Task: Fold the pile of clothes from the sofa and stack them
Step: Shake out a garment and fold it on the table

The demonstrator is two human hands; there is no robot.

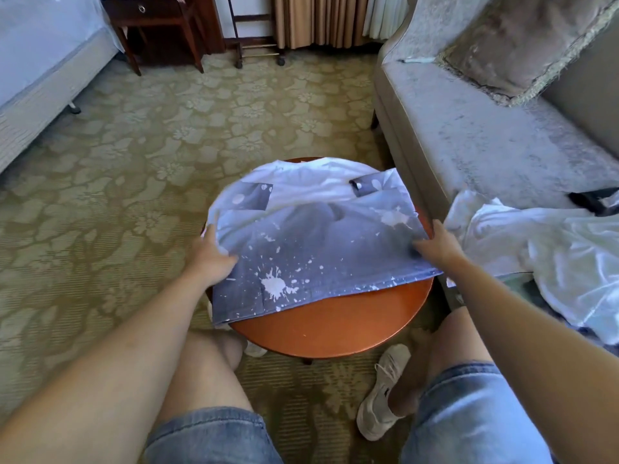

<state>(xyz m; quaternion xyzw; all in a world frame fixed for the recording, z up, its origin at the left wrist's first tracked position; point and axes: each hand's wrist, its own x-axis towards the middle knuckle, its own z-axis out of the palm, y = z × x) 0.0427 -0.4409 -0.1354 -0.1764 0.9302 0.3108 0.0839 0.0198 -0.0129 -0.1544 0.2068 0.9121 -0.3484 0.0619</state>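
- Splatter-print shirt (311, 249) lies on the round surface (335, 326), overhanging its 8 o'clock rim.
- Left hand (214, 254) is at the shirt's 9 o'clock edge and right hand (440, 246) at 3 o'clock. The fingers of both grasp the cloth.
- Step, judged: mid-fold of this shirt.
- Next move calls for carrying both edges evenly and keeping the limp cloth taut.
- Unfolded white clothes (552, 256) wait on the sofa (469, 135), at 3 o'clock.

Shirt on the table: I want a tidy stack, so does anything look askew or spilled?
The shirt lies askew: its hem slants, and its left corner hangs over the table rim. The left hand and right hand hold its sides. The white splashes look printed, not spilled.
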